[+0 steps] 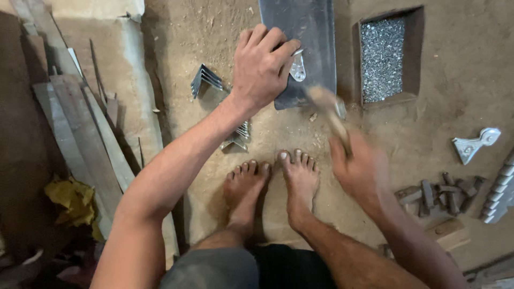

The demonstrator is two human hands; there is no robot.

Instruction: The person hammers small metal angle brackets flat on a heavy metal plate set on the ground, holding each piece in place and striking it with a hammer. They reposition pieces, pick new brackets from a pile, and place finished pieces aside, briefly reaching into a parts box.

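Note:
My left hand presses down on a dark grey metal sheet lying on the sandy floor, and its fingers pin a small shiny metal bracket against the sheet's near edge. My right hand grips the wooden handle of a hammer, which is blurred by motion, its head just beside the sheet's near corner. My two bare feet stand flat on the floor below the sheet.
A square pit in the floor holds several small shiny nails. Folded metal pieces lie left of the sheet. A shiny bracket, small dark metal blocks and stacked brackets lie at right. Wooden planks lean at left.

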